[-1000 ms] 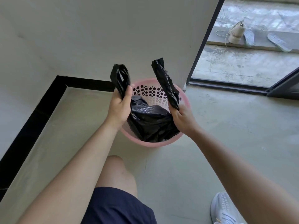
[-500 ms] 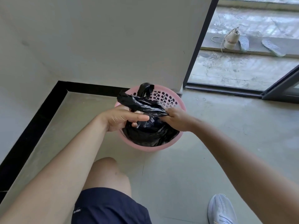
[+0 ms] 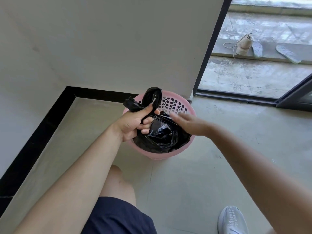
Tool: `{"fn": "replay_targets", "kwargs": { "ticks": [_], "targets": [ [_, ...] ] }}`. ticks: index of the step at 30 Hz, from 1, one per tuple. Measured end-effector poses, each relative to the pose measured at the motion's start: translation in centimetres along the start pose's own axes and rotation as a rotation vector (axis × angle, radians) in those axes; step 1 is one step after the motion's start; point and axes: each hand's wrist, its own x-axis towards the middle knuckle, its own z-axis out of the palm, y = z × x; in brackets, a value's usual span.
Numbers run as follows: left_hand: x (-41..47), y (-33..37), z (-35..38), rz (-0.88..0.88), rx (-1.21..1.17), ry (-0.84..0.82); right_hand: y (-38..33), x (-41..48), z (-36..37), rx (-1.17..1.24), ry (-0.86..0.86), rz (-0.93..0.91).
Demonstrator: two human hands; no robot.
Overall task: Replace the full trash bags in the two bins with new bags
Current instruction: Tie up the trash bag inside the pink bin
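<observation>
The twisted handles of the black bag are gripped in the left hand, whose fingers and thumb are curled tightly round them. Both handles are gathered into one bunch, and their ends stick up above the fist. The right hand is held flat over the bag, fingers straight and slightly spread, with nothing in it. It is blurred, so whether the bag is touched by it cannot be told.

The bag is seated inside the pink bin, and the plastic below the fist is pulled taut. The bin's perforated far wall is left uncovered behind the handles. Part of the near left rim is hidden by the left hand.

The bin is set on the grey floor in a corner, against a white wall edged by black skirting. To the right a dark door frame is seen. Beyond it, well apart from the bin, a pale shoe and two insoles are laid on a step. In the foreground a bare knee, dark shorts and a white trainer are seen.
</observation>
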Motion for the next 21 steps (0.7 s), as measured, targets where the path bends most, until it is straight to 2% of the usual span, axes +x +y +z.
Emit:
{"fn": "replay_targets", "kwargs": {
  "ticks": [3,5,7,10,13,16,18,21],
  "targets": [
    [-0.3,0.3,-0.5,0.027,-0.011,0.004,-0.9,0.4,-1.2,0.374,0.208,0.010],
    [-0.4,0.3,-0.6,0.038,0.001,0.000,-2.1,0.9,-2.0,0.512,0.331,-0.032],
    [-0.4,0.1,-0.7,0.045,0.015,-0.007,-3.9,1.3,-2.5,0.448,0.340,-0.109],
    [-0.3,-0.2,-0.6,0.035,0.047,0.002,-7.1,1.5,-2.7,0.195,0.278,-0.202],
    [-0.3,-0.5,-0.8,0.035,0.025,0.008,-7.6,2.0,-2.7,0.031,0.416,-0.267],
    [-0.1,-0.6,-1.2,0.064,-0.135,0.009,-5.8,1.2,-2.1,0.141,0.576,-0.243],
    [0.1,-0.8,-1.3,0.044,-0.209,0.040,-4.5,0.2,-1.6,0.309,0.547,-0.214],
    [0.3,-1.4,-1.5,0.069,-0.252,0.128,-2.7,-0.7,-0.7,0.526,0.367,-0.191]
  ]
}}
